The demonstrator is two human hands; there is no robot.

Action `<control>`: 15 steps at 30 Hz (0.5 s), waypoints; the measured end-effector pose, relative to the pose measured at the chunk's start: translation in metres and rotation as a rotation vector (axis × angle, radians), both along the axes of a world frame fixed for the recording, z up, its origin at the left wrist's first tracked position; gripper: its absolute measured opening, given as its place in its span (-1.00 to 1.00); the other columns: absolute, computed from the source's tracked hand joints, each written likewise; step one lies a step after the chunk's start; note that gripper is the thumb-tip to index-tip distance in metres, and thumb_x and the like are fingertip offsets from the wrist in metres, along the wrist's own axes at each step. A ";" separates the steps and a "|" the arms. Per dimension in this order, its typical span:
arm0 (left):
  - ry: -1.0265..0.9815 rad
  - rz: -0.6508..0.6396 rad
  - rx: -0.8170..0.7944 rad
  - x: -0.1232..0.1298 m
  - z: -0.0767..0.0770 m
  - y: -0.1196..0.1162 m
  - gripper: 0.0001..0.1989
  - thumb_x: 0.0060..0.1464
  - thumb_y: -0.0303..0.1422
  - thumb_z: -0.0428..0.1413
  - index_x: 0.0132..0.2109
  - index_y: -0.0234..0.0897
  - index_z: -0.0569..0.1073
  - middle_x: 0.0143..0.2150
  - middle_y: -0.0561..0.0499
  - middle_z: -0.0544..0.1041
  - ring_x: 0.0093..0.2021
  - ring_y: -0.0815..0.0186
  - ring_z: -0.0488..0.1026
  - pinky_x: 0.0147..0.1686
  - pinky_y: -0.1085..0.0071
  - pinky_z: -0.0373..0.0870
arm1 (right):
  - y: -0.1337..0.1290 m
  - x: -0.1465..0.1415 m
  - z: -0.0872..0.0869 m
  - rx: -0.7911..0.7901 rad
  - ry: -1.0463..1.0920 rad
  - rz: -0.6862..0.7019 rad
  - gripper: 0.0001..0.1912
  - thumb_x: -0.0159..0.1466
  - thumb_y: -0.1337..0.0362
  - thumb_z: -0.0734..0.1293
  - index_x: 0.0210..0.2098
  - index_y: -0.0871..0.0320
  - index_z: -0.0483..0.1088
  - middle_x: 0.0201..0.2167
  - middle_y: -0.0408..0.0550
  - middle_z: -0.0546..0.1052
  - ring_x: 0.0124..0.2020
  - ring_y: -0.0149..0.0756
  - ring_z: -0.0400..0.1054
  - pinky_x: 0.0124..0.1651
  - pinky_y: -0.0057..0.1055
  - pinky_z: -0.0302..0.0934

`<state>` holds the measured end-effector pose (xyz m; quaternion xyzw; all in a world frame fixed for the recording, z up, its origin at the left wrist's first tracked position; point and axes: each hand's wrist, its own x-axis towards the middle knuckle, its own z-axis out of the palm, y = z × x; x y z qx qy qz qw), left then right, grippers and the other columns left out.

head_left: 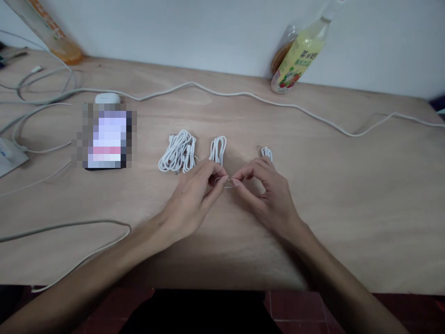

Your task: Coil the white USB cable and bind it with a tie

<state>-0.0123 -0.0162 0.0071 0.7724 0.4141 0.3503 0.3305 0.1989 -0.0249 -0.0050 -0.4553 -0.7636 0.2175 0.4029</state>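
Over the middle of the wooden table, my left hand [194,195] pinches one end of a thin white twist tie [228,187]. Thumb and forefinger of my right hand [273,197] are closed on its other end, so the fingertips nearly meet. Just beyond the left fingers lies a coiled white cable [218,149]. To its left is a pile of bundled white cables [178,150], with a thin tie end sticking out. Behind the right knuckles another small coiled white cable [266,152] shows, partly hidden by that hand.
A phone with a blurred screen [107,139] and a white earbud case [107,98] are at left. One long white cord [236,94] crosses the table [365,195]. Near the wall stand a yellow-labelled bottle [295,60] and another bottle [66,51]. Loose cables occupy the left side.
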 end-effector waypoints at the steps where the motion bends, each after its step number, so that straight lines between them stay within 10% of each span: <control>1: 0.003 0.005 0.006 0.000 0.000 0.000 -0.88 0.48 -0.43 0.10 -0.13 -0.24 0.47 -0.24 0.03 0.56 -0.27 0.31 0.50 -0.20 0.38 0.45 | 0.000 -0.001 -0.001 0.035 -0.028 -0.010 -0.85 0.46 0.39 0.39 -0.24 0.02 0.48 -0.32 -0.16 0.59 -0.19 -0.18 0.44 -0.03 -0.17 0.33; 15: 0.020 0.031 0.045 0.002 0.000 -0.002 -0.90 0.49 -0.44 0.11 -0.09 -0.28 0.50 -0.24 0.05 0.56 -0.28 0.33 0.50 -0.20 0.40 0.44 | -0.002 -0.003 0.000 0.096 -0.050 -0.022 -0.85 0.48 0.40 0.40 -0.19 0.02 0.49 -0.28 -0.14 0.64 -0.18 -0.18 0.49 -0.03 -0.15 0.35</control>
